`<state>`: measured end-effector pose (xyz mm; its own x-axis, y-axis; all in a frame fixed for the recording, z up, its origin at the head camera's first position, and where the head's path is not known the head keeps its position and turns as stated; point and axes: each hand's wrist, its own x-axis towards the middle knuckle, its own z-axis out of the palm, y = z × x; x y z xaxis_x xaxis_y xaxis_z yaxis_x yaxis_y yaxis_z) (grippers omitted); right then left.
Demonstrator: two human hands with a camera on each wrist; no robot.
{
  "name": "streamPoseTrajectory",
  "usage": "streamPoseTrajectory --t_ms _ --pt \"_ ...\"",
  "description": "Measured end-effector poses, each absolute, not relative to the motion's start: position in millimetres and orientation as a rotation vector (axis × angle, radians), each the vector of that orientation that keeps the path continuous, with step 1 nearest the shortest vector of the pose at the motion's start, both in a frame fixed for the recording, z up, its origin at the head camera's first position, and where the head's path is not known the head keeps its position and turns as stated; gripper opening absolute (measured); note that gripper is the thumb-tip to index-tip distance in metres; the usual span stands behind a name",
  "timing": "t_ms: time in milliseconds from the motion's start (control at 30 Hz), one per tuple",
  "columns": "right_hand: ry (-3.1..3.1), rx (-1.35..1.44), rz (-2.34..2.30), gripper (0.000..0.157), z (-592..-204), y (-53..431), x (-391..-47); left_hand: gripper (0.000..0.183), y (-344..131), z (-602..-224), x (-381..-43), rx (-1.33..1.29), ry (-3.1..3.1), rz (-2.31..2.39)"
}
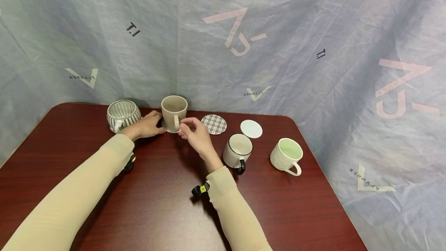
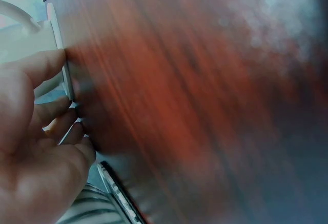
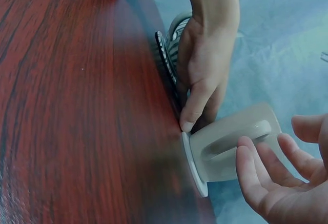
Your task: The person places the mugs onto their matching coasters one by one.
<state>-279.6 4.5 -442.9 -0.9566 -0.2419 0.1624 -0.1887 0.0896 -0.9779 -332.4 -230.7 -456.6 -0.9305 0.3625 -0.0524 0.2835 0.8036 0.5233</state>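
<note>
A beige mug [image 1: 171, 115] stands upright on a pale coaster [image 3: 191, 165] near the back edge of the table. My left hand [image 1: 148, 125] is at the mug's left side, with thumb and fingers around part of the coaster's rim. Close to the mug's handle [image 1: 177, 123], my right hand [image 1: 198, 134] hovers with loosely bent fingers. Its fingertips overlap the handle in the right wrist view; whether they touch it I cannot tell. Left of the left hand sits a striped round mug [image 1: 123, 114] on a coaster [image 2: 120, 193], partly hidden by that hand.
Right of the hands lie a checked coaster [image 1: 214, 124] and a white coaster [image 1: 251, 129]. A ribbed white mug [image 1: 238, 151] with a black handle stands near my right forearm. Farther right is a pale green mug [image 1: 286, 154]. A grey cloth [image 1: 209, 57] hangs behind the reddish-brown table [image 1: 156, 200].
</note>
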Motion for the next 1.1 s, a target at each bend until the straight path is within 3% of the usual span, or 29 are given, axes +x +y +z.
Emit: streamPoseTrajectory --t_ms 1100 --pt "2.326 -0.566 -1.998 0.031 -415 19 -257 0.066 -232 -457 -317 0.612 2.935 0.752"
